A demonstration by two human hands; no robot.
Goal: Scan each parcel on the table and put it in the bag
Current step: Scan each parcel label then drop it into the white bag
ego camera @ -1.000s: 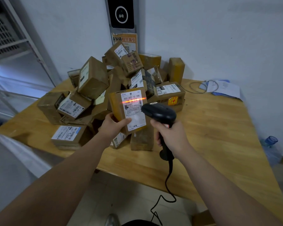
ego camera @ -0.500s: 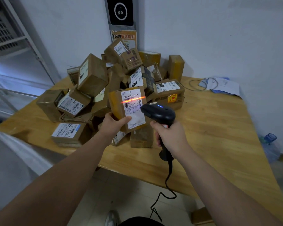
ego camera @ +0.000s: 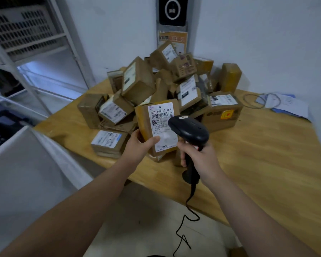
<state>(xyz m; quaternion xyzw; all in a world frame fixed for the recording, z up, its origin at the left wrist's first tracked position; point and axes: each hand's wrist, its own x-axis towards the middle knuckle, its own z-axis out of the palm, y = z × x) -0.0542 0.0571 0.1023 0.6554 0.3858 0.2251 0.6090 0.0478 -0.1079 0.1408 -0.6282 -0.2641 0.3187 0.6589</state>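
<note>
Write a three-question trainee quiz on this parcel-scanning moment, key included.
1. True or false: the left hand grips the brown cardboard parcel with a white label.
2. The right hand holds: A) a tape roll; B) the black corded handheld scanner; C) nothing.
3. What does the pile of brown taped parcels rest on?
Key: 1 true; 2 B; 3 the light wooden table.

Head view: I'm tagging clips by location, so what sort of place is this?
Probably a parcel pickup or sorting station: a heap of labelled cardboard parcels on a wooden table, a corded barcode scanner in the right hand, and metal shelving alongside.
</note>
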